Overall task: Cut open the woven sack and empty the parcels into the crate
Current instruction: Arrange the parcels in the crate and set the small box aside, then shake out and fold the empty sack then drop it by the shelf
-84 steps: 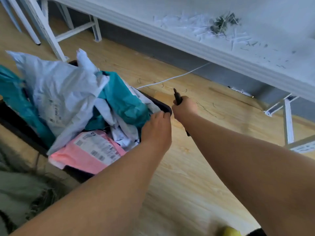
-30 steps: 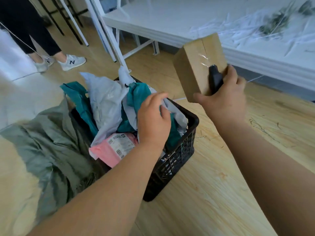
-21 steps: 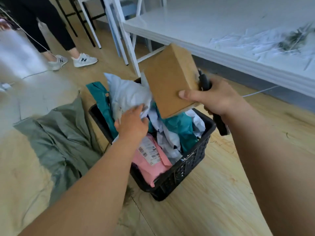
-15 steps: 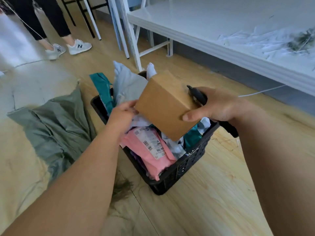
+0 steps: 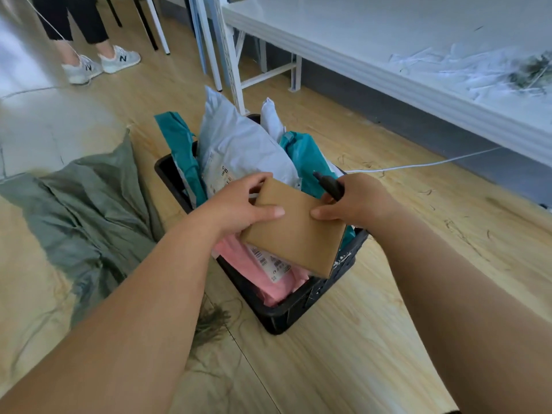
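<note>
A black plastic crate stands on the wooden floor, heaped with parcels: a white mailer bag, teal bags and a pink labelled bag. Just above the heap I hold a brown cardboard box with both hands. My left hand grips its left edge. My right hand grips its right edge and also holds a black cutter, pointing up and away. The grey-green woven sack lies flat and slack on the floor left of the crate.
A white table with shreds of sack fibre runs along the right; its legs stand just behind the crate. A white cable crosses the floor. A person's legs and sneakers are at the far left. Loose fibres lie by the crate.
My right hand brought the cardboard box from up near the table down over the crate. My left hand left the bags and took hold of the box's left edge.
</note>
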Demonstrator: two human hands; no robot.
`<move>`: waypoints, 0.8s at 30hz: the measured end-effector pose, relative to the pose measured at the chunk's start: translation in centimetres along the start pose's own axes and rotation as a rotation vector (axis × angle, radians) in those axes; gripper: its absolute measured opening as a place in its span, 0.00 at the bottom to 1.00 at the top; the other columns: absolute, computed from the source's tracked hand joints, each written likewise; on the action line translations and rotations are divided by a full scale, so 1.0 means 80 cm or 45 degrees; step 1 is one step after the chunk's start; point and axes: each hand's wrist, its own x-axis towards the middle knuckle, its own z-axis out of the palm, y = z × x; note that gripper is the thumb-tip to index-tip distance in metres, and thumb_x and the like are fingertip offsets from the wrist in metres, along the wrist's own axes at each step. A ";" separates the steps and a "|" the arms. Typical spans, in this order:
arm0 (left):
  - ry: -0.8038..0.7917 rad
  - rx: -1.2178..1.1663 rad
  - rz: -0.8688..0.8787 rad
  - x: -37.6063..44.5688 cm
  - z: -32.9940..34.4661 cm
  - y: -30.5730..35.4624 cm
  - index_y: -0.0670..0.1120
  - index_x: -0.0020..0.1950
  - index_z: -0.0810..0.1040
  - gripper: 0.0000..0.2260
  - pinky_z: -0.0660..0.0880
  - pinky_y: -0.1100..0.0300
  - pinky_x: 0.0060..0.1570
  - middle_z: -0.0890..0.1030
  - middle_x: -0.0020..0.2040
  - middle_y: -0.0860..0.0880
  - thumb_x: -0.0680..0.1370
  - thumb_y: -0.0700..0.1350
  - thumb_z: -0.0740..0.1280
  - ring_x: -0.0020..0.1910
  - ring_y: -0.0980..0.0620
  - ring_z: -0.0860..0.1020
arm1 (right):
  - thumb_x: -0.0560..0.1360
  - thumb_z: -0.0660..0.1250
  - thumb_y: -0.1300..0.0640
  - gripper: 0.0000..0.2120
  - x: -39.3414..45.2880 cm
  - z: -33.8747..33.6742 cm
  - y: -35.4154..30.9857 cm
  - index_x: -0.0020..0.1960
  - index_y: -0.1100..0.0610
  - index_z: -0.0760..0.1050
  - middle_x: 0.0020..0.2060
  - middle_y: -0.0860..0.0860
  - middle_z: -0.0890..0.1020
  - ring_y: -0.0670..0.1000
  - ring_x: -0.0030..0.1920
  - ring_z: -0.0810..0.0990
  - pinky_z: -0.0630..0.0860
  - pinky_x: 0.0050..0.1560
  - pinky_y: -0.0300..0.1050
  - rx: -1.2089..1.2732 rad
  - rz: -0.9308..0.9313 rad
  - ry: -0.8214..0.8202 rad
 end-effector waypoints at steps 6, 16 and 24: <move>0.193 0.362 -0.070 0.024 0.029 0.001 0.51 0.77 0.60 0.34 0.68 0.51 0.67 0.69 0.72 0.48 0.75 0.52 0.71 0.68 0.46 0.71 | 0.74 0.69 0.48 0.17 0.007 0.039 -0.015 0.56 0.57 0.72 0.47 0.53 0.78 0.56 0.47 0.78 0.71 0.38 0.47 -0.245 0.090 0.187; 0.163 0.198 -0.023 0.009 0.018 0.008 0.52 0.76 0.60 0.36 0.68 0.50 0.67 0.70 0.72 0.50 0.73 0.55 0.72 0.68 0.49 0.70 | 0.72 0.71 0.46 0.22 -0.020 0.038 -0.038 0.58 0.58 0.70 0.53 0.56 0.74 0.58 0.46 0.75 0.69 0.40 0.49 -0.205 -0.027 0.343; 0.951 -0.329 -0.302 -0.039 -0.083 -0.111 0.48 0.63 0.77 0.14 0.76 0.51 0.59 0.80 0.56 0.47 0.77 0.43 0.64 0.55 0.47 0.80 | 0.73 0.68 0.48 0.12 -0.065 0.095 -0.155 0.45 0.52 0.66 0.40 0.52 0.74 0.57 0.44 0.75 0.67 0.43 0.46 -0.202 -0.590 0.267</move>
